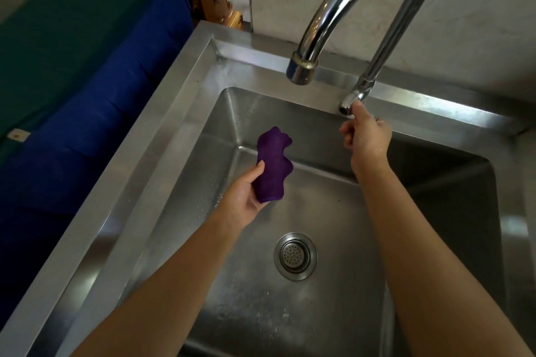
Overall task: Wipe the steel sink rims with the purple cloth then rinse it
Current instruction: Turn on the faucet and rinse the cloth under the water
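Steel square sink basin (220,130), no water running; my left hand (246,197) grips bunched purple cloth (272,165) below curved chrome faucet (362,9), right hand (367,136) pinches its lever (352,101). Rinse step; next open tap.

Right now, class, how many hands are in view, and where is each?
2. The left hand holds the purple cloth above the sink; the right hand holds the tap handle at the back. No others show.

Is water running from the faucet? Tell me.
No: no stream leaves the faucet spout; the right hand only touches its handle.
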Demonstrator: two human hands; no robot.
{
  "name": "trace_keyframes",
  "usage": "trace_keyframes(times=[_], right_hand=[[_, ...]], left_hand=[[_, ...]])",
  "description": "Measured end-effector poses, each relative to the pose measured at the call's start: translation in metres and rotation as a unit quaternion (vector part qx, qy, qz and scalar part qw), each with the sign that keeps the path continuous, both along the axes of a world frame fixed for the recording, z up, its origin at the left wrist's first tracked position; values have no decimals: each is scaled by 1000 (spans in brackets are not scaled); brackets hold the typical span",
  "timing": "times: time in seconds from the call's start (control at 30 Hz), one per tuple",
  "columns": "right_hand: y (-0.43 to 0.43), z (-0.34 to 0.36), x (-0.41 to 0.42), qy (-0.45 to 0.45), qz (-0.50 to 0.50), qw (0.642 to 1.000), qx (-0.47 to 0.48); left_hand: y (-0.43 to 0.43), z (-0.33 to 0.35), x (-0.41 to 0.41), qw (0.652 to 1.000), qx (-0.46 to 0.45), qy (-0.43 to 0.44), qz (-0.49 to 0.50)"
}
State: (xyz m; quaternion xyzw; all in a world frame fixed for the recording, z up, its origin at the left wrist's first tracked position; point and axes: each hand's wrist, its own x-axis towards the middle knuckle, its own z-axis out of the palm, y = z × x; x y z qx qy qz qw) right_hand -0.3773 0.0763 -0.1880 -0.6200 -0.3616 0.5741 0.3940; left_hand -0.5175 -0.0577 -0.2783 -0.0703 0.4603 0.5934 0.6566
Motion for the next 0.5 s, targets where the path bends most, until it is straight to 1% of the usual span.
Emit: trace_keyframes(times=[0.13,0.27,0.5], right_hand=[[0,1,-3,-64,0,997,47],[2,3,-4,-122,8,990,70],[2,3,-5,-139,7,987,80]], left_hand=[[3,0,-3,1000,2,1,0],[6,-1,-4,1000,1,6,-4],[8,-2,-1,1000,8,10,-14]])
